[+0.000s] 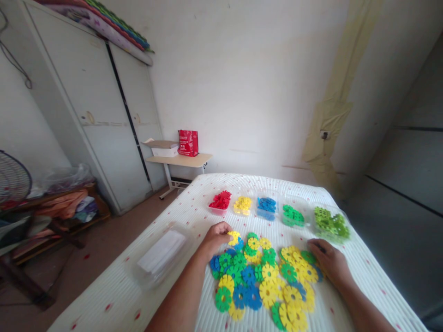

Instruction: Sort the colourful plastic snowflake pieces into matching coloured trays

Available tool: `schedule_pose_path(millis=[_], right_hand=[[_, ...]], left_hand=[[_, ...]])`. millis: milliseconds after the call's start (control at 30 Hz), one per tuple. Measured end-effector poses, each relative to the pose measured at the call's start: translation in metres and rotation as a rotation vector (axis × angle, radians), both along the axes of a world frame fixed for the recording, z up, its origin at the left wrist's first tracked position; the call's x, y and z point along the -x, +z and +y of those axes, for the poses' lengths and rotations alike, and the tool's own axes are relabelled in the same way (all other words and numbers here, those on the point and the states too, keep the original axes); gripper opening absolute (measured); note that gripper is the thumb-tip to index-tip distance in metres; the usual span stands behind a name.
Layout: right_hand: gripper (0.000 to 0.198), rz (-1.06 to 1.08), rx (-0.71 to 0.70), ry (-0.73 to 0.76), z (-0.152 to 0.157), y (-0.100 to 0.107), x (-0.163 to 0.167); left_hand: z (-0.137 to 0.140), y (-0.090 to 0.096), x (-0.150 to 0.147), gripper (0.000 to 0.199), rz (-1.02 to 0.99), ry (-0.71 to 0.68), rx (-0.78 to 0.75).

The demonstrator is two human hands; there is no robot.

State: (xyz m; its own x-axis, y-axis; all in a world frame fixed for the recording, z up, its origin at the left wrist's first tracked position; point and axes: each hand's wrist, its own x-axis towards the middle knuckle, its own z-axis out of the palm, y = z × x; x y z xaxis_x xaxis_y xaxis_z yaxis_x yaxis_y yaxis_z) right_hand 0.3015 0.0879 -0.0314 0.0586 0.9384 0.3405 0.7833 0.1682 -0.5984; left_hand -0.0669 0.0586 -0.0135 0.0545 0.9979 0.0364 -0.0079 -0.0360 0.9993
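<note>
My left hand (217,239) pinches a yellow flower-shaped plastic disc (234,238) between thumb and fingers, at the far left of a loose pile. A blue disc (239,243) lies right beside it. Yellow, green and blue notched discs make up the pile, among them a green disc (223,299) and a yellow disc (269,293). At the pile's right edge, my right hand (328,260) is closed with its fingers curled, next to a green disc (308,257). A small dark patch shows between its fingers; what they hold, if anything, is unclear.
Clear tubs along the far side hold red pieces (220,200), yellow pieces (242,204), blue pieces (266,204), green pieces (293,214) and light green pieces (330,223). A clear box (162,253) with white contents lies left. Behind stands a small table (180,160) with a red bag (188,143).
</note>
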Motion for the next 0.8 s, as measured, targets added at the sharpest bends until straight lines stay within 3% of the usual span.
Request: schedule_pose_path(millis=[200, 500, 667, 800], right_hand=[[0.038, -0.008, 0.01, 0.002, 0.0, 0.0, 0.0], [0.037, 0.008, -0.012, 0.01, -0.001, 0.001, 0.001], [0.036, 0.013, -0.017, 0.01, -0.002, 0.002, 0.002], [0.036, 0.015, -0.007, 0.023, -0.002, 0.003, 0.003]], left_hand=[[0.0, -0.002, 0.001, 0.017, -0.117, 0.014, 0.018], [0.002, -0.001, 0.007, 0.03, -0.301, 0.169, 0.019], [0.0, 0.002, -0.001, 0.029, -0.277, 0.181, 0.035], [0.011, 0.019, -0.007, 0.027, -0.214, 0.213, 0.008]])
